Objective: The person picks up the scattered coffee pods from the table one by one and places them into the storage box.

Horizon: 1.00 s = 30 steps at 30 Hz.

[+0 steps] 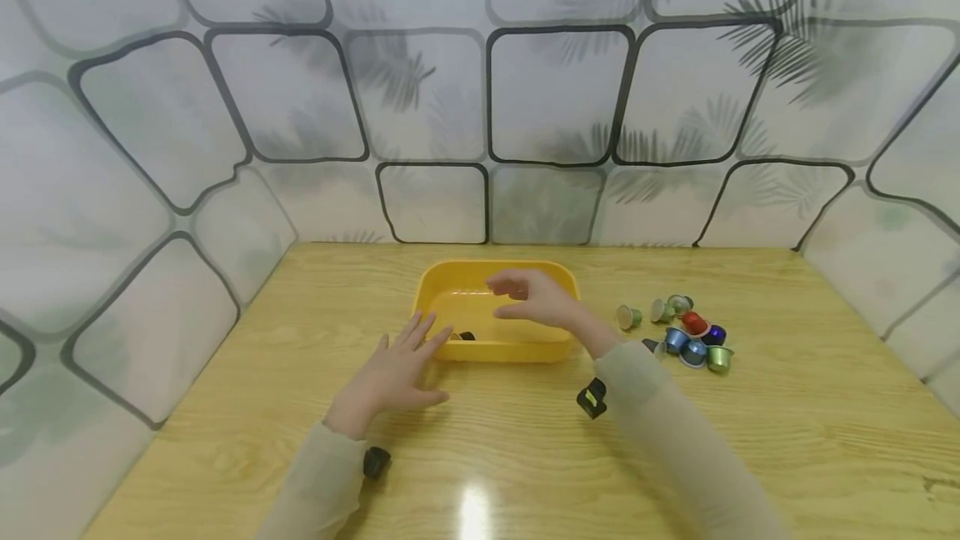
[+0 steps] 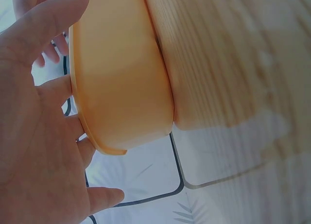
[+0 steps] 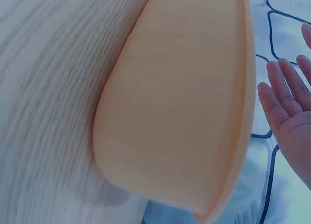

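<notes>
The yellow tray (image 1: pixel 495 352) sat flat on the light wooden surface (image 1: pixel 495 432), toward its far side and in front of you. Inside it, near the front wall, lay a brown capsule (image 1: pixel 455 337) and a black capsule (image 1: pixel 468 336), both partly hidden by that wall. Your left hand (image 1: pixel 392 373) was at the tray's front left corner, its fingers spread and nearly straight, reaching over the rim while the thumb pointed out in front of the tray; whether the fingertips touched the plastic you could not tell. Your right hand (image 1: pixel 542 300) hung above the right half of the tray, palm turned inward, fingers loosely bent with a gap between them and the thumb, gripping nothing that showed. To the right of the tray, a loose cluster of pods rested on the surface: a red pod (image 1: pixel 695 323) in the midst, two blue pods (image 1: pixel 677 341) and a dark blue pod (image 1: pixel 716 335) close by, a green pod (image 1: pixel 718 358) at the near edge, and pale green pods (image 1: pixel 628 317) on the left and far sides. Your pale sleeves (image 1: pixel 678 432) crossed the near part of the surface, a black device (image 1: pixel 592 398) by each wrist. Behind and at both sides stood a backdrop (image 1: pixel 555 98) patterned with dark-outlined stone shapes and grey leaves.
</notes>
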{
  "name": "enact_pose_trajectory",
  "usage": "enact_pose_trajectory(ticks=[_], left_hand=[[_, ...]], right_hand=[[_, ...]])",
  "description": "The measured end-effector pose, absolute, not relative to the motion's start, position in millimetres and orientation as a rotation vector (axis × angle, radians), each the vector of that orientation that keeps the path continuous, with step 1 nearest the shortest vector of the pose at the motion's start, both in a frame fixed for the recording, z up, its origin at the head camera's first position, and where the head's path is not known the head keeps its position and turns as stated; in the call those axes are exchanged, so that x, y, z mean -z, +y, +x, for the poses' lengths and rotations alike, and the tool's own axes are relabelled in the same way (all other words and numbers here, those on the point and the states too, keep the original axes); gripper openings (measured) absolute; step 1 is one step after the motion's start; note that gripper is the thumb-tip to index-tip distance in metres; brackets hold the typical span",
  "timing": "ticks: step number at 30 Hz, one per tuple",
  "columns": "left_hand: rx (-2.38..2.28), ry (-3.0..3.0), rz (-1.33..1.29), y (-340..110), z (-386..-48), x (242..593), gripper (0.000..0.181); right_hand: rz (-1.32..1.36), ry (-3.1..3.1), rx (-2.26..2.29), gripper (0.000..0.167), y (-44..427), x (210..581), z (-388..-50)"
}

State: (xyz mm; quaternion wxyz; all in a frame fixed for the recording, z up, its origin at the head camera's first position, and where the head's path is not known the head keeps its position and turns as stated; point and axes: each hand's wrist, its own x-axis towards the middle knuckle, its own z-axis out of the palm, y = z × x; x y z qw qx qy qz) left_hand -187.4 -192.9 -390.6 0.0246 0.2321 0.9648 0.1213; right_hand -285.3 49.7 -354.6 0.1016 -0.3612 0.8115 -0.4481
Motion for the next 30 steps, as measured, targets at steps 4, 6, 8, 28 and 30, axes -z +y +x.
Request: enact_pose_trajectory(ticks=[4, 6, 8, 28, 30], left_hand=[[-0.385, 2.979, 0.718, -192.8, -187.8, 391.5, 0.085], [-0.391, 2.980, 0.734, -193.1, -187.8, 391.9, 0.085], [-0.386, 2.986, 0.743, -193.9, -188.0, 392.5, 0.085], [-0.393, 2.986, 0.761, -195.1, -187.6, 392.8, 0.085], [-0.394, 2.986, 0.766, -194.3, -188.0, 392.9, 0.085]], right_hand=[[-1.055, 2.398, 1.337, 0.044, 60.3, 352.3, -283.0], [-1.042, 2.400, 1.337, 0.044, 65.7, 351.2, -282.1], [-1.036, 2.405, 1.331, 0.045, 70.8, 350.2, -281.6], [-0.986, 2.468, 1.348, 0.049, 113.8, 348.8, -279.7], [-0.970, 2.463, 1.361, 0.049, 118.5, 348.7, -279.3]])
